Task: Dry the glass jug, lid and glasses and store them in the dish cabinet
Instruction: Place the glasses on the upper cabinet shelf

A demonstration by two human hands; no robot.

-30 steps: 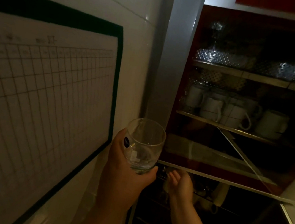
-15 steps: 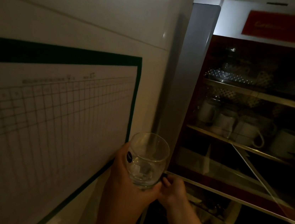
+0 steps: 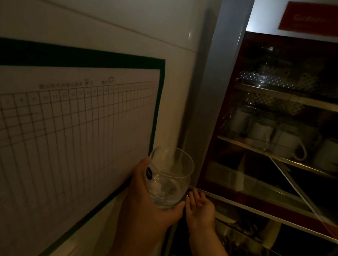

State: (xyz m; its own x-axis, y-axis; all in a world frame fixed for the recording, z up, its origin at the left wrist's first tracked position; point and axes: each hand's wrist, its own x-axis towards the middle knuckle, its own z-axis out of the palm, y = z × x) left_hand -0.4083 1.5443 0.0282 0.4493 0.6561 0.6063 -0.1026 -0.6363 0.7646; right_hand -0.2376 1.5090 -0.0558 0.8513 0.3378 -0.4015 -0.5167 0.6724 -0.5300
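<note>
So this looks like the storing part, not the drying part; the left hand (image 3: 150, 202) has its fingers wrapped round a clear glass (image 3: 169, 178), held upright just left of the dish cabinet (image 3: 217, 91); no cloth anywhere in view, so I'd guess this one's already dried. The right hand (image 3: 200, 211) is down at the near left corner of the glass door (image 3: 271, 206), fingers straight and a bit spread, tips at the door's lower edge; can't really tell if it's pushing or just touching. Inside, the middle shelf (image 3: 267, 153) on the right is full of white mugs (image 3: 289, 144), and there's some patterned glassware (image 3: 265, 78) up top, too dark to name. I don't see the jug, the lid or any other glasses, so no idea whether those are done; this glass still needs to go in.
</note>
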